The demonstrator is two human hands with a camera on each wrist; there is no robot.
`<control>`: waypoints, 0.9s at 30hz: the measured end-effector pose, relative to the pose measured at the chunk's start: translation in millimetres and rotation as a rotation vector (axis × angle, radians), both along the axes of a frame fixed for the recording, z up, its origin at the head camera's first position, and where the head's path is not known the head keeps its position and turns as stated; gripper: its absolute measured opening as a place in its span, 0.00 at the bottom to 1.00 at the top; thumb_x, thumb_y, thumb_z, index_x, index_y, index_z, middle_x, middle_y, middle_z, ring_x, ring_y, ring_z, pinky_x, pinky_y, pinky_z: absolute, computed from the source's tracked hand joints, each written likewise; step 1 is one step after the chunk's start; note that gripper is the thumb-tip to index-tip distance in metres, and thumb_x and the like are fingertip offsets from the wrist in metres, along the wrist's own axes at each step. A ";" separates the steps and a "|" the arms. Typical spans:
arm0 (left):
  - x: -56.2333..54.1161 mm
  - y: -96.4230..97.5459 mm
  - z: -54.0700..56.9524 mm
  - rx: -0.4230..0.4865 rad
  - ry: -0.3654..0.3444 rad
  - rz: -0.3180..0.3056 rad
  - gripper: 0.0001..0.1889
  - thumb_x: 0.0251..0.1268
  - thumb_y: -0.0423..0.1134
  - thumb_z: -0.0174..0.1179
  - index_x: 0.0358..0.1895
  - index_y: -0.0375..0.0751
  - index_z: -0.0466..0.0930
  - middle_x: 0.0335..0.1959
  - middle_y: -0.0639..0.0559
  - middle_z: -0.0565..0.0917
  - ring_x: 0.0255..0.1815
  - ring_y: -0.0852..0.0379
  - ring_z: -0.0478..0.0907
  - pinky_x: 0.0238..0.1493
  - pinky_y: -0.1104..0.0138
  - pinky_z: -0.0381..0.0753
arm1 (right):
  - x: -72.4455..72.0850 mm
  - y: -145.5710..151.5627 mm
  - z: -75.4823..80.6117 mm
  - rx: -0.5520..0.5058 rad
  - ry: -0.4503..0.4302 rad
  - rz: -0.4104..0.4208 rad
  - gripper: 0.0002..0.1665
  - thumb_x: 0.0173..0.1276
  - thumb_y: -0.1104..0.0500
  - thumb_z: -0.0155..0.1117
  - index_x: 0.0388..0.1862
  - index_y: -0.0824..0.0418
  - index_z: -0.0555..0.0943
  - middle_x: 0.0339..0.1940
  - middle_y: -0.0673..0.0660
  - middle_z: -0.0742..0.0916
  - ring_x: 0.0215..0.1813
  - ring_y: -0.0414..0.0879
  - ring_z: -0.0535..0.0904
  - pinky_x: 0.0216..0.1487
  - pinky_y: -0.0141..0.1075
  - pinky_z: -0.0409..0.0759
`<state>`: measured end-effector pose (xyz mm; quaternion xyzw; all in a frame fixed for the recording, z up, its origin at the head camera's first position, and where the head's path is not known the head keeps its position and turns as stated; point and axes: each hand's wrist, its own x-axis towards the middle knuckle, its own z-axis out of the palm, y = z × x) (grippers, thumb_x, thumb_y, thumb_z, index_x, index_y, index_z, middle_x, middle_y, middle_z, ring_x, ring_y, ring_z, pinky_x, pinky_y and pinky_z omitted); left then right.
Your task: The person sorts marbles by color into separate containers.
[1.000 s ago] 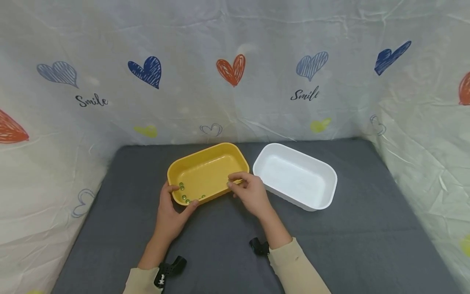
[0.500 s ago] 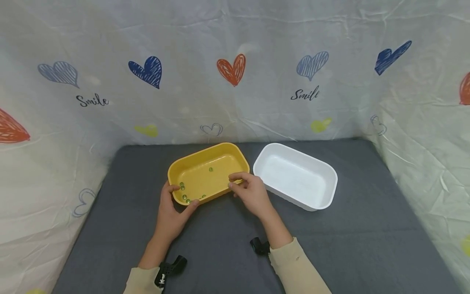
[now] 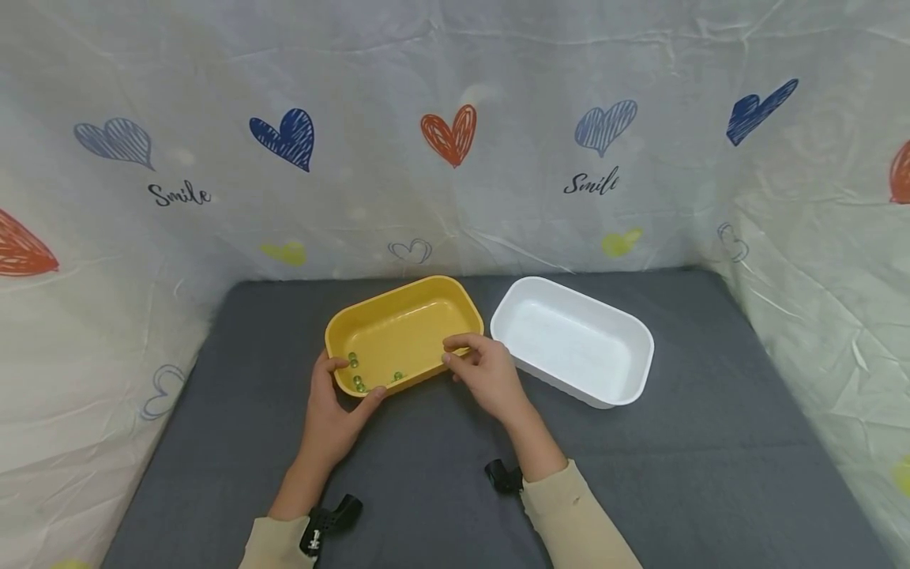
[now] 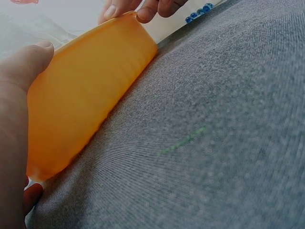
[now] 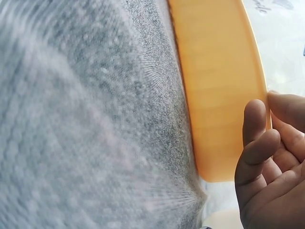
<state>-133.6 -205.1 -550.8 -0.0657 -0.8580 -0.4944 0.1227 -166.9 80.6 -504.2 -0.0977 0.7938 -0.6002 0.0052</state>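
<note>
A yellow plastic tray (image 3: 405, 314) stands on the table with several green glass marbles (image 3: 354, 361) in it. The marbles lie along its left end and near wall, where one marble (image 3: 398, 376) sits apart. My left hand (image 3: 332, 419) grips the tray's left corner, thumb on the near rim (image 4: 97, 32) and other fingers round the left end. Near the right corner, my right hand (image 3: 485, 374) pinches the rim, with the thumb and curled fingers (image 5: 256, 157) on either side of the wall in the right wrist view. Part of the near inside is hidden by that wall.
Just right of the yellow tray stands a white tray (image 3: 572, 340), angled the other way. Several small blue balls (image 4: 200, 13) show along its lower edge in the left wrist view. A grey cloth (image 3: 426, 490) covers the table; a patterned curtain (image 3: 355, 158) hangs behind.
A green marble seen mid-tray half a second ago is gone from there; one now lies slightly differently by the near wall. Both hands and both trays stay in place.
</note>
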 end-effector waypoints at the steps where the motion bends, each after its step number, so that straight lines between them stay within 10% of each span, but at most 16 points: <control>1: 0.0 0.0 0.2 0.002 0.000 0.001 0.38 0.67 0.44 0.79 0.70 0.35 0.63 0.90 0.40 0.48 0.89 0.38 0.49 0.81 0.39 0.56 | 0.1 0.0 0.4 0.003 0.001 0.001 0.17 0.77 0.61 0.74 0.61 0.66 0.88 0.37 0.64 0.90 0.35 0.64 0.87 0.35 0.35 0.80; 27: -0.1 -2.1 1.3 0.018 0.006 -0.023 0.38 0.68 0.43 0.79 0.69 0.33 0.63 0.90 0.39 0.48 0.88 0.38 0.50 0.79 0.39 0.58 | 23.3 24.7 27.4 0.077 0.116 -0.204 0.11 0.77 0.58 0.74 0.55 0.57 0.91 0.24 0.52 0.86 0.24 0.46 0.79 0.24 0.37 0.76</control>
